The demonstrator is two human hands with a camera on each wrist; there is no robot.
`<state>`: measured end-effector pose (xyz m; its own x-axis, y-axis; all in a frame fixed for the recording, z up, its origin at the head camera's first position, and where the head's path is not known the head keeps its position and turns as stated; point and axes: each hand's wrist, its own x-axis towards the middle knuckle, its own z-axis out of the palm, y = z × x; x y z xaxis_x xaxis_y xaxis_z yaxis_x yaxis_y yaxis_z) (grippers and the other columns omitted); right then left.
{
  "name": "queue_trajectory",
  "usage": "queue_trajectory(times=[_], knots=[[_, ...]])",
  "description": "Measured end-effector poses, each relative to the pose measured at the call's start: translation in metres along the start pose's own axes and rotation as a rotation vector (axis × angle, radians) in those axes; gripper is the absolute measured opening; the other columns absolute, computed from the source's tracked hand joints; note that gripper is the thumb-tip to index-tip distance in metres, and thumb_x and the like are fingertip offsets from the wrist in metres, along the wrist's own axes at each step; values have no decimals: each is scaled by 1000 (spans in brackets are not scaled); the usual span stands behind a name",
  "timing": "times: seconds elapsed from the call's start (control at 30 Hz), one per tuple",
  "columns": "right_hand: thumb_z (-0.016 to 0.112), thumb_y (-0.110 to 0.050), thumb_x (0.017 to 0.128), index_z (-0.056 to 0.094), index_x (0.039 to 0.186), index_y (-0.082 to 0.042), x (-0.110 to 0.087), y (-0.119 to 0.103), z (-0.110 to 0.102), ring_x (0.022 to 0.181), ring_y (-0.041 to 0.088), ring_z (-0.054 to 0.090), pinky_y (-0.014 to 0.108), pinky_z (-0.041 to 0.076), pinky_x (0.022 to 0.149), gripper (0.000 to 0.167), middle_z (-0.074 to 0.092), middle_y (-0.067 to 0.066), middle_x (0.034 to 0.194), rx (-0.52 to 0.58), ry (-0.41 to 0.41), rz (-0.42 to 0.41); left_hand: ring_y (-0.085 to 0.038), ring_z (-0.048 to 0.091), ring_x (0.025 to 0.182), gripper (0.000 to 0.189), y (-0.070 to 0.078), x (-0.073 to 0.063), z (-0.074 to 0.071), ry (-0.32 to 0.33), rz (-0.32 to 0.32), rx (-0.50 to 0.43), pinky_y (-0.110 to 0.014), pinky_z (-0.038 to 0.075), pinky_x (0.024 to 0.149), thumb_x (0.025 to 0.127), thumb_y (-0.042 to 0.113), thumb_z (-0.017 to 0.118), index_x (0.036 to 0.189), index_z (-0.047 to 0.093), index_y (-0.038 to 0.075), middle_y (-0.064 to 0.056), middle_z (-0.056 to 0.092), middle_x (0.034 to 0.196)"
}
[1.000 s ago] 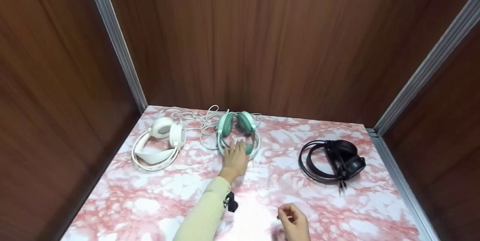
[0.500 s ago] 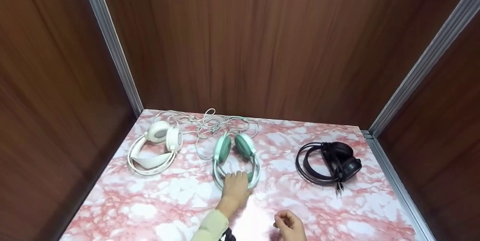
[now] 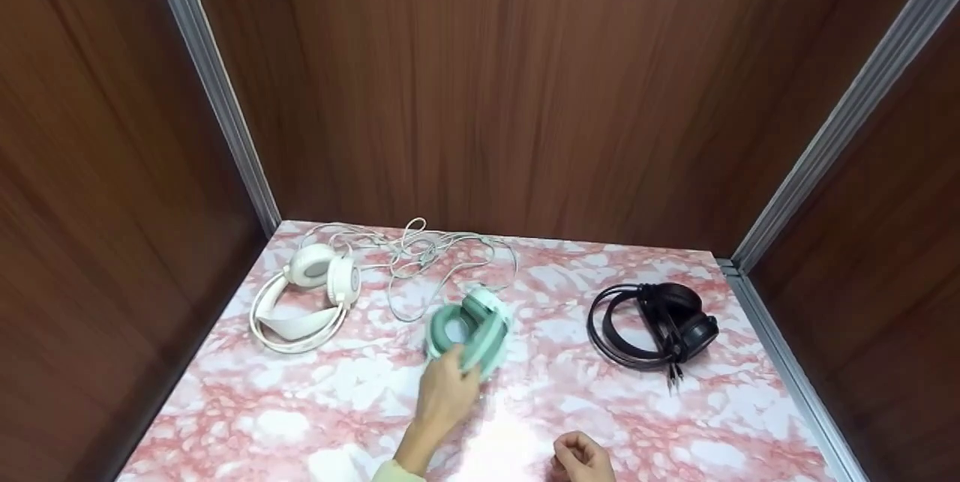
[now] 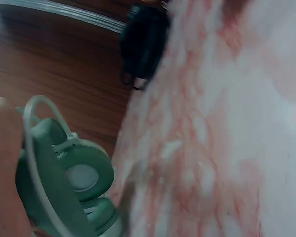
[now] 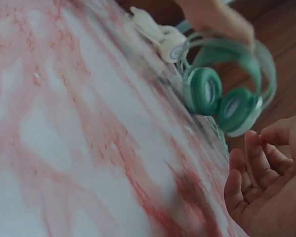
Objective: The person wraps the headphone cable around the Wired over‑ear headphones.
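Note:
My left hand (image 3: 446, 393) grips the headband of green headphones (image 3: 486, 343) in the middle of the table. In the right wrist view, the band is at the top under that hand (image 4: 5, 173) and both green ear cups (image 5: 205, 91) hang down, one lower edge close over the marbled surface. The left wrist view shows the round cushions (image 4: 84, 170) beneath the band. Near the front edge, my right hand (image 3: 583, 458) stays low with loosely curled fingers and nothing in it; the right wrist view shows its palm (image 5: 271, 197) side.
White headphones (image 3: 304, 298) lie at the left. Black headphones (image 3: 660, 328) lie at the right, plugs toward the front. Thin pale cables (image 3: 420, 249) tangle along the back. Brown wood panels (image 3: 480, 85) with metal corner strips (image 3: 217, 85) enclose the pink-and-white table (image 3: 285, 422).
My left hand has drawn the green headphones toward me, then lifted and turned them, stretching their cable out from the tangle. The right hand has barely moved.

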<state>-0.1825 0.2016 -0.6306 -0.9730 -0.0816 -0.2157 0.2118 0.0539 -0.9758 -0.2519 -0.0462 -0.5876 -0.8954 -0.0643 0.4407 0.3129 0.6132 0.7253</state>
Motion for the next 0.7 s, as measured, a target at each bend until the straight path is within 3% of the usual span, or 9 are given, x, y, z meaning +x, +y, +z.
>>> queue_trajectory(times=[0.1, 0.2, 0.3, 0.5, 0.6, 0.7], knots=[[62, -11, 94, 61, 95, 6, -1, 0, -1, 68, 19, 62, 31, 55, 63, 17, 62, 5, 72, 12, 12, 25, -10, 48, 53, 24, 3, -3, -17, 63, -163, -290, -27, 42, 50, 89, 30, 67, 89, 60, 7, 3, 49, 64], [62, -10, 94, 61, 95, 5, -3, 0, -2, 68, 18, 62, 30, 54, 62, 15, 61, 4, 72, 21, 26, 45, -13, 53, 58, 33, 2, -8, -23, 95, -269, -430, -28, 47, 53, 82, 30, 75, 85, 56, 4, -2, 53, 69], [62, -10, 94, 61, 95, 5, -4, 1, -5, 68, 17, 62, 29, 54, 62, 15, 62, 4, 71, 34, 26, 59, -16, 56, 63, 33, -1, -14, -20, 105, -306, -435, -30, 49, 56, 77, 22, 79, 83, 52, 4, -6, 56, 74], [60, -11, 95, 60, 95, 5, -6, 8, -9, 65, 17, 62, 29, 53, 62, 16, 61, 4, 71, 54, -11, 84, -18, 58, 66, 27, 1, -20, -19, 99, -288, -348, -34, 50, 60, 72, 7, 74, 88, 53, 6, -5, 60, 78], [60, -13, 96, 60, 96, 4, -7, 5, -12, 66, 18, 60, 30, 51, 61, 17, 61, 4, 73, 34, 23, 98, -17, 56, 67, 25, -1, -19, -22, 154, -256, -311, -35, 49, 62, 69, 3, 72, 88, 56, 7, -3, 60, 77], [59, -14, 96, 60, 99, 3, -8, -1, -15, 68, 21, 60, 32, 50, 62, 17, 62, 6, 76, 18, 51, 105, -14, 52, 60, 20, -3, -16, -28, 246, -220, -358, -30, 46, 57, 72, 1, 72, 85, 59, 5, 0, 55, 69]])
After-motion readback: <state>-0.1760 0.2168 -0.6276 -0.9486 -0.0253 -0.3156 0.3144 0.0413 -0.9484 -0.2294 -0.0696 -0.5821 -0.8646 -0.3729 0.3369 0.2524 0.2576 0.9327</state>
